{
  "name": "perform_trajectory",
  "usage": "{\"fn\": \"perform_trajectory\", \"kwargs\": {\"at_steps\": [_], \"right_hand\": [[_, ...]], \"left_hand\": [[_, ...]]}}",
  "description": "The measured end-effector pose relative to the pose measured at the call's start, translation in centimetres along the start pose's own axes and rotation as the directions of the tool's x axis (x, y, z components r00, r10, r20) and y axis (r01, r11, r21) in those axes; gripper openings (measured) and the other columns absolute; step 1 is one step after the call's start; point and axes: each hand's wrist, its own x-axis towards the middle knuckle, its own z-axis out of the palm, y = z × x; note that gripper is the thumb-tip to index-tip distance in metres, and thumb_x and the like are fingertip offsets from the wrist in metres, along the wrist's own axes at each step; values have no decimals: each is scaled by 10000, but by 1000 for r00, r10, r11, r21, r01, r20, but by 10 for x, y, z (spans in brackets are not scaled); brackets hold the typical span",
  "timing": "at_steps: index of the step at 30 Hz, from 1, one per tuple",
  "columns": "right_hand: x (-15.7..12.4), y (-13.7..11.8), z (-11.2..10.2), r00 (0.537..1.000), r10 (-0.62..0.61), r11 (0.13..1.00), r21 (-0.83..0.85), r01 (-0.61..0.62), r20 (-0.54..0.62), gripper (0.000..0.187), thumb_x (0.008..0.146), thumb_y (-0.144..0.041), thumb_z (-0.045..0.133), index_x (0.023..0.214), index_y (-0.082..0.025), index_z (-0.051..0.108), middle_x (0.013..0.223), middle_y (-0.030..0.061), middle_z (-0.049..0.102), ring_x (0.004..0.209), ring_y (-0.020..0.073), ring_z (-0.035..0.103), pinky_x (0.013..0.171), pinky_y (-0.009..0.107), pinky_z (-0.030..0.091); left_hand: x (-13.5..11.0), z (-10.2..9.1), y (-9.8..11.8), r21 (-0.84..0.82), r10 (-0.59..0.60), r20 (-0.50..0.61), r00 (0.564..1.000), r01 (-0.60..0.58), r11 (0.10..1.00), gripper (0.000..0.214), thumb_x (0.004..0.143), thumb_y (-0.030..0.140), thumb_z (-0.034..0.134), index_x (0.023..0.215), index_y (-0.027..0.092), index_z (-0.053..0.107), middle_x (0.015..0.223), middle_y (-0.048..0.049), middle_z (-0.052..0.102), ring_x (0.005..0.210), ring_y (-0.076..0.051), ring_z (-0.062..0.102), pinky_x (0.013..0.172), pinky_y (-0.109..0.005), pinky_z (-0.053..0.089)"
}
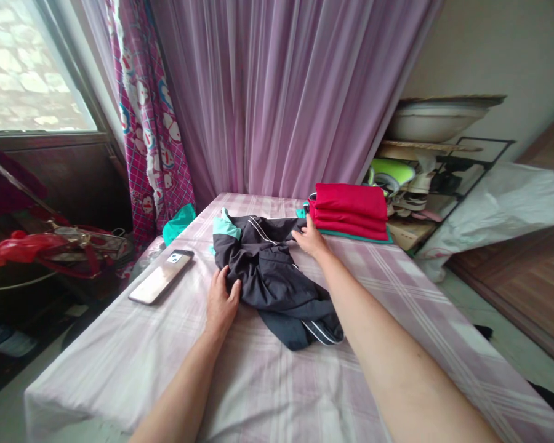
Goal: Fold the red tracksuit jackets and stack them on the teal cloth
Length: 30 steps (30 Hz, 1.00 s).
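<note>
A crumpled dark grey jacket (272,274) with teal trim and white piping lies in the middle of the table. My left hand (220,301) rests at its near left edge, fingers together and curled against the fabric. My right hand (310,239) reaches to the jacket's far right part, fingers closed on the cloth beside a stack of folded red clothes (349,210).
The table wears a pink checked cloth (175,363). A phone (161,276) lies face down at the left. A teal cloth (179,223) hangs at the far left corner. Purple curtains hang behind; a rack with a basin (431,120) stands at the right.
</note>
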Motion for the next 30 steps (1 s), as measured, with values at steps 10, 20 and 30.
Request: {"fn": "perform_trajectory", "kwargs": {"at_steps": [10, 20, 30], "right_hand": [[-94, -8, -41, 925, 24, 966, 229, -119, 379, 445, 879, -449, 609, 1215, -165, 676, 1181, 124, 728, 1046, 241, 702, 931, 375, 538], [-125, -1, -50, 992, 29, 909, -415, 25, 123, 267, 855, -279, 620, 1114, -255, 683, 959, 40, 761, 867, 220, 699, 708, 279, 465], [-68, -3, -106, 970, -234, 711, -691, 130, -59, 429, 906, -242, 507, 1325, -198, 587, 1135, 135, 726, 1039, 284, 661, 881, 383, 444]], "left_hand": [[1, -4, 6, -112, -84, 10, 996, 84, 990, 474, 875, 371, 585, 1310, 185, 565, 1322, -137, 632, 1251, -272, 589, 1101, -460, 459], [0, -18, 28, -112, -179, 89, 980, 188, 976, 362, 835, 296, 572, 1186, 228, 630, 909, -26, 743, 755, -182, 697, 738, -329, 556], [-26, -7, 70, -47, 85, 240, 967, -76, 996, 358, 888, 271, 542, 1242, 264, 600, 824, 17, 745, 690, -152, 686, 646, -264, 512]]}}
